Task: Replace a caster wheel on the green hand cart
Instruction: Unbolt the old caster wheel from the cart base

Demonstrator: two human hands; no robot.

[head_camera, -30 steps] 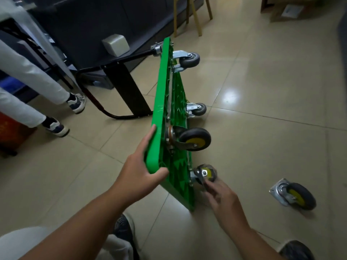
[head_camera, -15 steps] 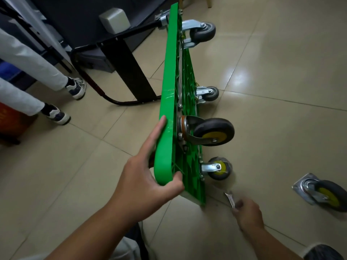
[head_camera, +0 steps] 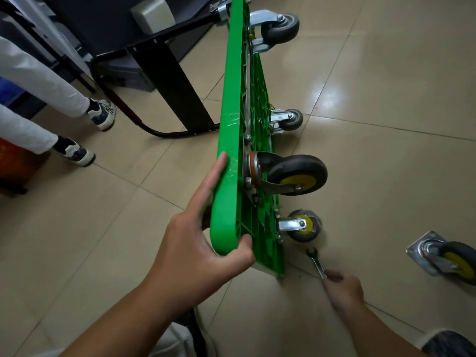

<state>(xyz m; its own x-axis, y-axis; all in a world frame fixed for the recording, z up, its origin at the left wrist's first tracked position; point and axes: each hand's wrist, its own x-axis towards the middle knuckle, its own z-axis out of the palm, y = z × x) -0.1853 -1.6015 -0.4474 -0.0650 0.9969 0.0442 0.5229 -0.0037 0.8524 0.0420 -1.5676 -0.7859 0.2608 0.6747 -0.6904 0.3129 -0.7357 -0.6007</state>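
- Standing on its long edge on the floor (head_camera: 386, 150), the green cart (head_camera: 228, 163) shows its ribbed underside and wheels to the right.
- The left hand (head_camera: 203, 256) grips the cart's near corner, thumb hooked onto the underside, fingers (head_camera: 206, 186) laid along the deck.
- The right hand (head_camera: 343, 287) curls round a wrench (head_camera: 315, 261) just below the lowest near caster (head_camera: 304, 225).
- A loose caster (head_camera: 448, 258) lies well apart on the floor.
- The cart looks stiff, bulky and tippy, so the rim is the hold; the loose caster looks dense, best lifted by its plate.
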